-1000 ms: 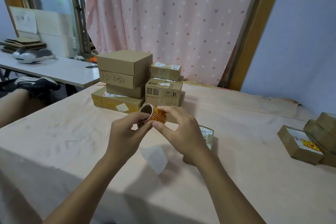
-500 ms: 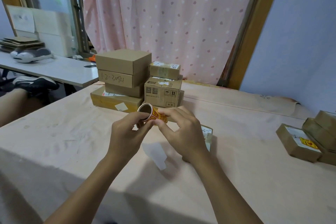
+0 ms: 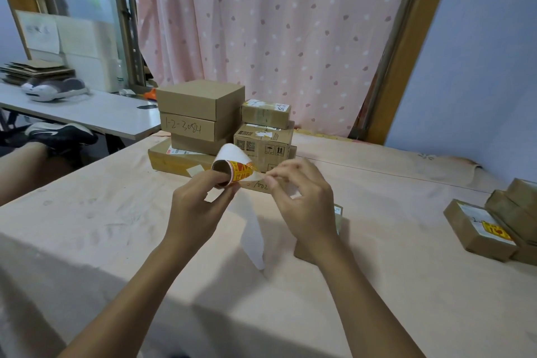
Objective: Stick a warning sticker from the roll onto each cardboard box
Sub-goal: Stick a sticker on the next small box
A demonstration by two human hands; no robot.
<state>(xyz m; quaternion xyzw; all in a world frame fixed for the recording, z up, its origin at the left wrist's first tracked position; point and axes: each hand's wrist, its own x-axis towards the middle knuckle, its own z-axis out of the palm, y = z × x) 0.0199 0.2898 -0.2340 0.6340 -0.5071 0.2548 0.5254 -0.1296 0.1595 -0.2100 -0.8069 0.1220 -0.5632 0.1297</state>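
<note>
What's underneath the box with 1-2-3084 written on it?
A smaller plain box, then a wide flat box on the table. Part of the flat box is covered by the sticker roll and the left hand.

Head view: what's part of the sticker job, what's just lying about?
Job: sticker roll in left hand; backing strip pinched by right hand; box stack; stickered box.
Lying about: shoe; side table; flat cardboard; curtain.

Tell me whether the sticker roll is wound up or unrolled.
Partly unrolled: white backing paper loops off the sticker roll in the left hand, and the right hand pinches it while a length hangs down.
</note>
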